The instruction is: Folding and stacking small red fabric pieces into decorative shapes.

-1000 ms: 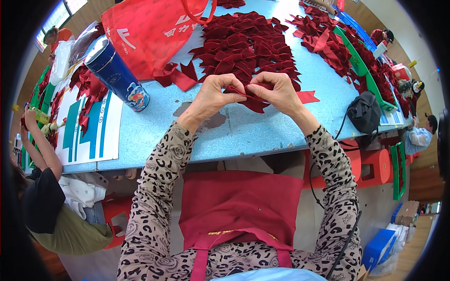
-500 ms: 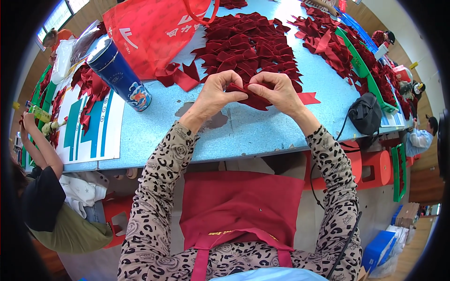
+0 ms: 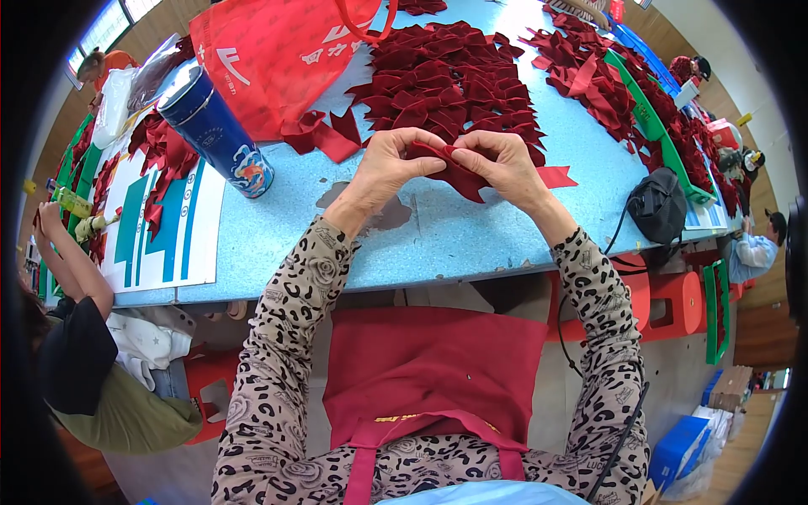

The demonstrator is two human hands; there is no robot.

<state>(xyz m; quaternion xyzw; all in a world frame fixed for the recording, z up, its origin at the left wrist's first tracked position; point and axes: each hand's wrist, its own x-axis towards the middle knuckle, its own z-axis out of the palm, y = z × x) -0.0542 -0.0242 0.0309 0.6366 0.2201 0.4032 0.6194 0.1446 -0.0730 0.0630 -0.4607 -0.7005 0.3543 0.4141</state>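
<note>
Blue table (image 3: 471, 227) carries red bag (image 3: 278, 50), blue patterned flask (image 3: 215, 130) upright beside it, heap of dark red bows (image 3: 446, 71) (more along right edge), black pouch (image 3: 658, 204) at corner. Red stools (image 3: 673, 299) below.

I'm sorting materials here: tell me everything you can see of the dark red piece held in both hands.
The dark red fabric piece looks like soft velvet-like cloth, folded or pinched into a crumpled strip. The left hand and right hand pinch it from either side, just above the blue table, before a heap of similar pieces.
</note>
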